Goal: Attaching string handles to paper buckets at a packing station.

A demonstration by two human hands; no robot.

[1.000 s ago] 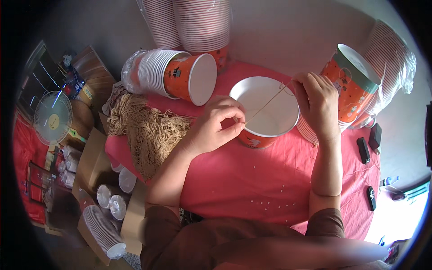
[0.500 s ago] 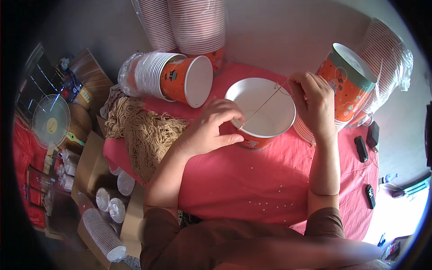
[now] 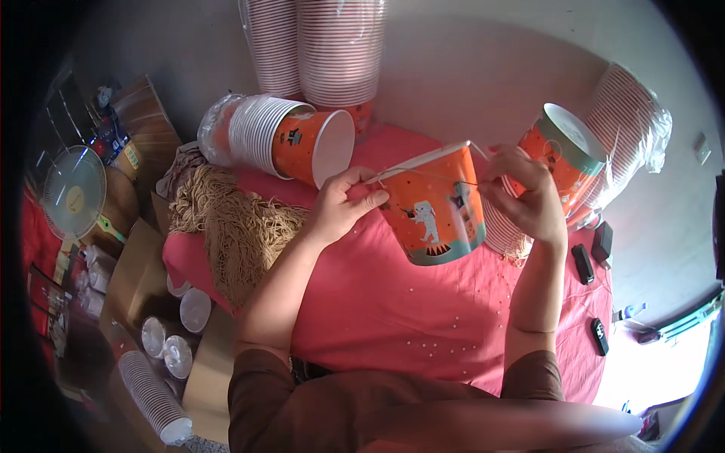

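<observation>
An orange paper bucket (image 3: 434, 208) with cartoon figures and a green base band is tilted up in front of me, its side facing me. My left hand (image 3: 341, 211) is closed on the bucket's rim at the left, thumb on the outside. A thin tan cord (image 3: 430, 175) runs across the outside below the rim. At the bucket's right, my right hand (image 3: 532, 198) is closed with fingertips pinched together at the cord's end; the exact grip is partly blurred. Left of the bucket lies a heap of tan cords (image 3: 230, 223).
A plastic-wrapped stack of buckets (image 3: 253, 136) lies at the back left; tall stacks (image 3: 340, 53) stand behind. An upside-down bucket stack (image 3: 563, 155) stands right. Small white bits dot the red cloth (image 3: 362, 302). A cardboard box (image 3: 215, 377) with wrapped cups sits lower left.
The bucket has been tipped from opening upward to showing its printed side. The cord has moved from across the opening to the outside, and my right hand has come down slightly.
</observation>
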